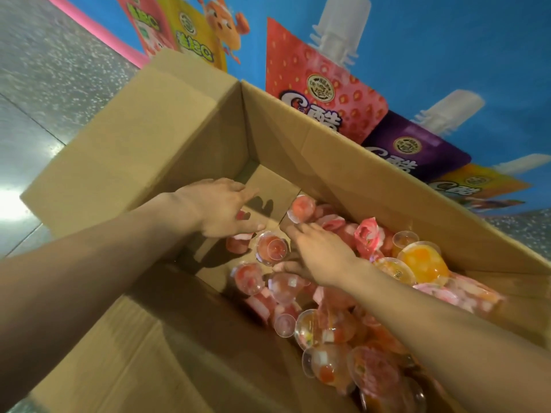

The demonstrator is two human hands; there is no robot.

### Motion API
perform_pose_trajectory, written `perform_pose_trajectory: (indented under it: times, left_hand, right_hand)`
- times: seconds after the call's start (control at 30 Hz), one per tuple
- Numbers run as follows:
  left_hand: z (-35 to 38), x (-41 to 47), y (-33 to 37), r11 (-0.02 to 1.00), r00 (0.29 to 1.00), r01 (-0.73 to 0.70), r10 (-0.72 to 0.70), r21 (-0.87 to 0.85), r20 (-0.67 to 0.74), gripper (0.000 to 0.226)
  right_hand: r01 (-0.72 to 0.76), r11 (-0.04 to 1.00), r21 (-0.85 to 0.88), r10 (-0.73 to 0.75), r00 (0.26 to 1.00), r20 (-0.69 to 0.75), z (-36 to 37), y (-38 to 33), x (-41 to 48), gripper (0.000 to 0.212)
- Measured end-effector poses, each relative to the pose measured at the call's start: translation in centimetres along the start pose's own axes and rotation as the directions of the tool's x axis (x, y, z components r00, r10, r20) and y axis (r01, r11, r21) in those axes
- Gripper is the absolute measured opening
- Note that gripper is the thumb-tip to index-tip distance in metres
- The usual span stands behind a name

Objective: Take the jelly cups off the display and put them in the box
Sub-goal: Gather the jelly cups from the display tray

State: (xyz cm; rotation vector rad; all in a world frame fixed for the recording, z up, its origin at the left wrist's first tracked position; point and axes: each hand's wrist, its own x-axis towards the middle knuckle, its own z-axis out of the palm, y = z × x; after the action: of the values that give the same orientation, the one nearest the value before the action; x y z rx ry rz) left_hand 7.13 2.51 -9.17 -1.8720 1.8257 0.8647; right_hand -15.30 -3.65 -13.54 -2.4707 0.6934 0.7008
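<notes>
Clear plastic jelly cups [271, 248], pink and orange, lie heaped in the brown cardboard box [298, 150]. The left hand [220, 207] and right hand [322, 254] hover just above, fingers loosely spread, apparently empty. The cups look light, slick and crushable; rims likely grip best.

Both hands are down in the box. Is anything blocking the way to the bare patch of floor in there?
Nothing visible does. The brown cardboard box has its flaps folded outward, and the bare floor patch lies uncovered just beyond the left hand and right hand, beside the clear plastic jelly cups.
</notes>
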Motion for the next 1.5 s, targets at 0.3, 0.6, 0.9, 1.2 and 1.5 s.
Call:
perform_pose_trajectory:
  times: [0.3,0.6,0.9,1.2,1.5]
  left_hand:
    - [5.9,2.5,0.8,0.928,0.968,0.251,-0.239,-0.276,0.077,0.085]
    - [7.5,4.0,0.9,0.838,0.904,0.423,-0.415,-0.344,0.101,0.079]
    - [7.3,4.2,1.2,0.786,0.885,0.416,-0.466,-0.458,0.003,0.089]
    - [3.4,1.7,0.3,0.692,0.943,0.136,-0.31,-0.709,-0.121,0.064]
    - [0.3,-1.6,-0.6,0.576,0.891,-0.074,-0.328,-0.814,-0.313,0.107]
  right_hand:
    - [-0.036,0.999,0.019,0.036,0.999,-0.008,0.1,0.6,0.6,0.079]
    - [-0.083,0.996,0.041,0.084,0.996,-0.028,-1.0,2.4,0.1,0.09]
    - [-0.111,0.991,0.07,0.117,0.989,-0.092,-1.9,3.4,0.0,0.08]
    - [-0.236,0.946,0.223,0.266,0.957,-0.114,-2.7,5.1,0.8,0.061]
    - [-0.278,0.957,0.087,0.288,0.947,-0.144,-1.7,4.3,3.9,0.041]
